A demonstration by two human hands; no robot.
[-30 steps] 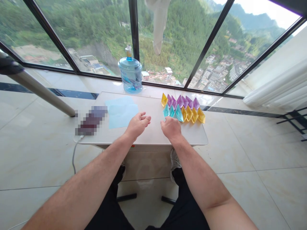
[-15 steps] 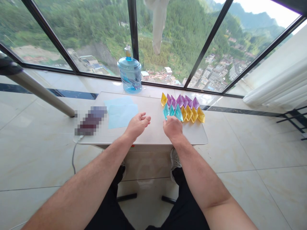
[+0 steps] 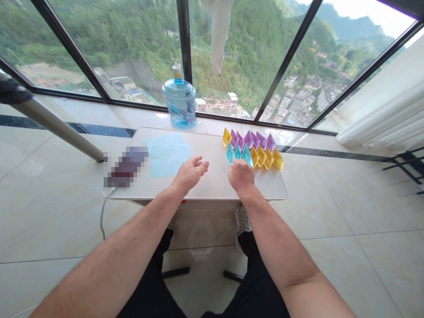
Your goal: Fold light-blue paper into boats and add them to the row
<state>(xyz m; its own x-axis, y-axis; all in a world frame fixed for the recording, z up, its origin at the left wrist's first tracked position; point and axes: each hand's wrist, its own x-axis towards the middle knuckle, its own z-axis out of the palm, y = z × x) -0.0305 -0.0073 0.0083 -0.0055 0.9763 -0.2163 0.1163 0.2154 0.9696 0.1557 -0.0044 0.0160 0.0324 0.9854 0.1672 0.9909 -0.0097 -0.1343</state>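
Observation:
Teal paper boats [image 3: 247, 156] stand in the front row at the right of the small white table [image 3: 212, 187], with yellow paper boats [image 3: 269, 159] continuing that row. Behind them runs a row of purple paper boats [image 3: 248, 139], with a single yellow boat [image 3: 226, 138] at its left end. My right hand [image 3: 241, 173] is curled right at the near side of the teal boats; its fingertips are turned away, so any grip is hidden. Over the table's middle, my left hand [image 3: 191, 171] has its fingers apart and holds nothing. Light blue paper sheets [image 3: 168, 157] lie beside it, partly overlapping.
A blurred-out object [image 3: 126, 168] with a cable [image 3: 102, 216] lies on the table's left end. A large blue water bottle [image 3: 180, 104] stands behind the table by the window. A pale slanted pole [image 3: 62, 123] rises at the left.
My right hand has shifted slightly to the right along the near side of the teal boats. My left hand and the boats look the same.

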